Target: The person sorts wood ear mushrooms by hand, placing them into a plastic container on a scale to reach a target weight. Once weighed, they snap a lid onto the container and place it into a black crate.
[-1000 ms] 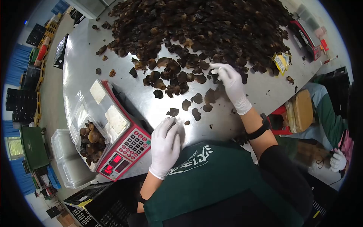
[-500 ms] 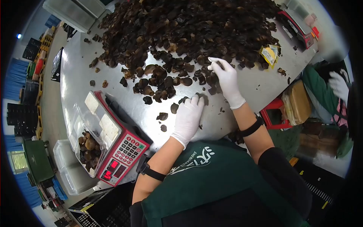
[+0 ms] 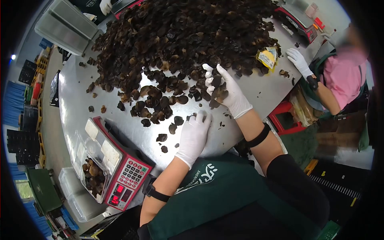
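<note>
My right hand [image 3: 230, 93], in a white glove, is turned partly palm up with its fingers curled round several dark brown mushroom pieces [image 3: 218, 95]. It is raised over the near edge of a large mushroom heap [image 3: 192, 32]. Lower down, my gloved left hand [image 3: 194, 136] rests back up at the metal tabletop, fingers bent and close together. A dark piece shows beside its fingertips; whatever lies under them is hidden. Loose mushroom pieces [image 3: 161, 138] lie left of this hand, and a thicker cluster [image 3: 154, 102] sits between it and the heap.
A red scale [image 3: 130, 176] at left carries a clear box of mushrooms [image 3: 94, 176]. Clear boxes [image 3: 78, 196] stand beside it. A yellow packet [image 3: 267, 59] lies at the heap's right edge. A co-worker's gloved hand [image 3: 299, 62] is at the right table edge, near a red crate [image 3: 286, 118].
My right hand has gone from a raised pinch to a palm-up curl holding mushroom pieces. My left hand stays near the tabletop. The view has shifted, and the co-worker's hand now reaches the table edge.
</note>
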Tool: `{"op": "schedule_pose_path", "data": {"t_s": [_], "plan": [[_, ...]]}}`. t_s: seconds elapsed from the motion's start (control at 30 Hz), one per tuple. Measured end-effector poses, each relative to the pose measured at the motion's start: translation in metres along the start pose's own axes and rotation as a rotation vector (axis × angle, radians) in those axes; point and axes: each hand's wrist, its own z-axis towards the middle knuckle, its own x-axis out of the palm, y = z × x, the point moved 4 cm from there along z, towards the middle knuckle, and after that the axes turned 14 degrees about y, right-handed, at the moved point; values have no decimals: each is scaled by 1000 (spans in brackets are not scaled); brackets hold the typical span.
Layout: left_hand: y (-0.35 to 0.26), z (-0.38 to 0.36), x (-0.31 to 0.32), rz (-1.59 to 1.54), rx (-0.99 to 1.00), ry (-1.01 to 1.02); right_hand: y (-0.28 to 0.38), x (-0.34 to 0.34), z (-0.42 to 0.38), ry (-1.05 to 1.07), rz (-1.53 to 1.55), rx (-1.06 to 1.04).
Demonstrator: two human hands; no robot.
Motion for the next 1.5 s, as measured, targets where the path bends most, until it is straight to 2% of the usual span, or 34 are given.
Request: {"op": "schedule_pose_path", "data": {"t_s": [0.1, 0.2, 0.27, 0.33, 0.37, 0.4, 0.47, 0.53, 0.67, 0.73, 0.77, 0.8, 0.87, 0.9, 0.93, 1.0, 1.13, 1.2, 1.23, 1.27, 1.33, 1.5], "plan": [[5, 2, 17, -1, 13, 20, -3, 7, 2, 35, 126, -4], [18, -4, 15, -179, 15, -58, -8, 7, 1, -31, 129, 6], [27, -15, -2, -597, -42, -275, -15, 8, 4, -37, 180, 16], [33, -28, -9, -983, -262, -254, -22, 16, 4, -78, 142, 8], [40, -31, -1, -1404, -280, -246, -25, 22, 2, -92, 141, 15], [45, -35, 5, -1826, -291, -233, -30, 24, 3, -91, 144, 22], [49, -44, -1, -2160, -257, -279, -40, 30, 6, 5, 137, 40], [49, -52, -12, -2437, -114, -210, -49, 36, 9, 19, 122, 66], [45, -59, -26, -2529, -198, -230, -71, 50, 7, -73, 18, 61], [57, -59, -19, -2151, -122, -263, -80, 52, 5, -115, -72, 71], [63, -62, -12, -1953, -352, -220, -85, 53, 3, -91, -124, 67], [60, -58, -27, -1593, -507, -260, -90, 53, 2, -66, -176, 65], [59, -50, -32, -1278, -452, -313, -100, 54, 1, -89, -299, 55], [60, -47, -31, -1115, -482, -260, -104, 54, 1, -69, -366, 50], [62, -46, -27, -844, -419, -336, -108, 56, -1, -68, -363, 54], [71, -45, -6, -962, -536, -191, -111, 57, -6, -112, -367, 90], [74, -51, -9, -1076, -509, -213, -110, 45, -1, -59, -288, 33], [71, -54, -5, -1613, -635, -53, -109, 44, -3, -81, -223, 67], [79, -56, 13, -1707, -536, -58, -110, 44, -2, -82, -150, 97], [81, -59, 17, -1702, -538, -55, -110, 43, -1, -82, -76, 125], [77, -60, 17, -1989, -398, -96, -107, 36, 6, -23, -2, 99], [71, -66, 12, -2085, -382, -117, -80, 45, 5, -60, 15, 61]]}}
